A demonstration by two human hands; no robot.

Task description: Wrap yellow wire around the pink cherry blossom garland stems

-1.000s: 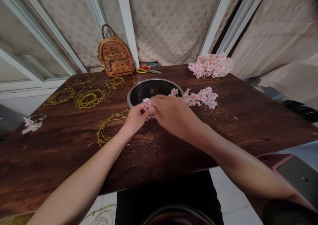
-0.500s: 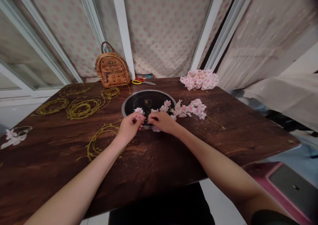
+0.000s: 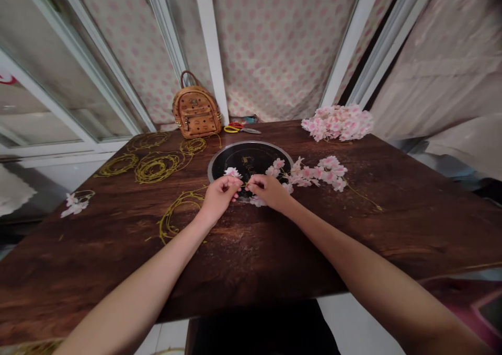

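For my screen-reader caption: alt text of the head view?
The left hand and right hand pinch a thin stem of pink artificial blossoms above a round black plate on a dark wooden table. Coils of yellow wire lie left.

1. Left hand (image 3: 219, 198): pinching gold wire (image 3: 243, 185) below a pink artificial blossom (image 3: 232, 172).
2. Right hand (image 3: 269, 192): pinching same wire, beside a blossom garland (image 3: 309, 174).
3. Round black hob (image 3: 251, 159): steel-rimmed, set in dark wooden table (image 3: 117, 250).
4. Gold wire coils (image 3: 158, 167): on table, left of hob.

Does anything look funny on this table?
Yes! A pink blossom spray lies across the rim of the round black hob set into the wooden table. That looks odd because a hob is usually for cooking, not for holding flowers.
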